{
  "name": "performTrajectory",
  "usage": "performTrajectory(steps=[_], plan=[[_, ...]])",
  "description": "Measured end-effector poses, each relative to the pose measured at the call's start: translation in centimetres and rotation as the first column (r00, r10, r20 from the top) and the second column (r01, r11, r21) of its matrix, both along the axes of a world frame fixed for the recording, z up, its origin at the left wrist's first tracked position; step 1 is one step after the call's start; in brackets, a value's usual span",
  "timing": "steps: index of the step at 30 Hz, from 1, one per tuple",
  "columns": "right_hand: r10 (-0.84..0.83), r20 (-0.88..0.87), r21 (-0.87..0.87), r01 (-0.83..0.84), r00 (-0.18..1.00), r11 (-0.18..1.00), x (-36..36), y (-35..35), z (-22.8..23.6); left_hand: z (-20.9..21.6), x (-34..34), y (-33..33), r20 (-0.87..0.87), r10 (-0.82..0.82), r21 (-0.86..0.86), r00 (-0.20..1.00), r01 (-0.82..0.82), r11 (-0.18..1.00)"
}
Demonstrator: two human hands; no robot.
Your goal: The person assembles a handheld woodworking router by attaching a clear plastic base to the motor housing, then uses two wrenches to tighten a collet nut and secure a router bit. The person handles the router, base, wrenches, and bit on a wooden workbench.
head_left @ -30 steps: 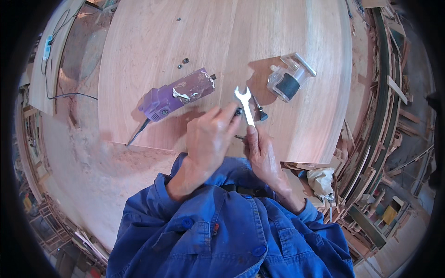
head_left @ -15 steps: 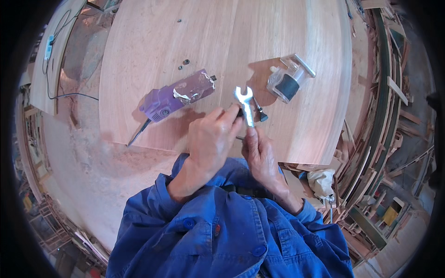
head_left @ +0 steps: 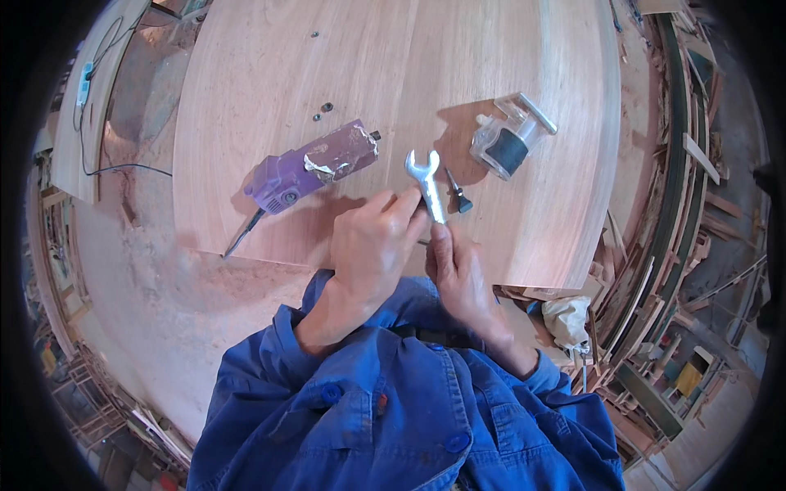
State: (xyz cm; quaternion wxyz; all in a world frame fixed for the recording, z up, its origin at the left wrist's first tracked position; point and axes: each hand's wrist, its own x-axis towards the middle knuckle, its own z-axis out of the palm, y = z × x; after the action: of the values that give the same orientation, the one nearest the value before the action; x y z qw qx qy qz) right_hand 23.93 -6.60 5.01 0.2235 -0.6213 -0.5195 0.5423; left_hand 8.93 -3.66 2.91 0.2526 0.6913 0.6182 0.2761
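My right hand (head_left: 460, 270) is closed round the handle of a silver open-end wrench (head_left: 424, 176), thumb on top. The wrench's jaws point away from me, over the wooden board. Touching the wrench from the left side, my left hand (head_left: 372, 245) is closed, back of the hand up; what its fingers hold is hidden. A thin dark rod end (head_left: 423, 241) shows between the hands. To the left lies a purple power tool body (head_left: 315, 168) with peeling film. A black-headed screw (head_left: 461, 199) rests just right of the wrench, and beyond it stands a clear plastic tool base (head_left: 503, 147).
Small dark nuts (head_left: 327, 107) lie on the broad wooden board (head_left: 393, 74) beyond the power tool. Its cord (head_left: 241, 233) runs off the near edge. At the right are stacked wood strips (head_left: 655, 270) and a whitish bag (head_left: 566, 321). A power strip (head_left: 85, 83) lies far left.
The wrench head has swung slightly to the left. Both hands stay nearly in place, and the things on the board have not been moved.
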Motion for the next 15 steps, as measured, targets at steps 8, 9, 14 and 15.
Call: performTrajectory(steps=[8, 9, 14, 15], plan=[[-0.081, -0.069, 0.118, 0.089, 0.994, 0.989, -0.5, -0.4, 1.1, 0.4, 0.0, -0.3, 0.025, 0.034, -0.024, 0.999, -0.034, 0.999], [-0.047, -0.077, 0.188, 0.061, 0.996, 0.980, -0.5, 0.3, 3.6, 0.6, -0.2, -0.3, 0.009, 0.036, -0.008, 0.999, -0.036, 0.999], [0.081, 0.330, 0.608, -0.277, 0.941, 0.744, -0.2, 0.2, 2.3, 0.7, -0.3, 0.0, -0.051, -0.011, 0.021, 0.999, 0.012, 1.000], [0.013, 0.042, 0.018, -0.014, 0.999, 1.000, 0.0, 0.0, -0.6, 1.0, -0.1, 0.1, -0.039, -0.015, -0.011, 0.999, 0.015, 1.000]])
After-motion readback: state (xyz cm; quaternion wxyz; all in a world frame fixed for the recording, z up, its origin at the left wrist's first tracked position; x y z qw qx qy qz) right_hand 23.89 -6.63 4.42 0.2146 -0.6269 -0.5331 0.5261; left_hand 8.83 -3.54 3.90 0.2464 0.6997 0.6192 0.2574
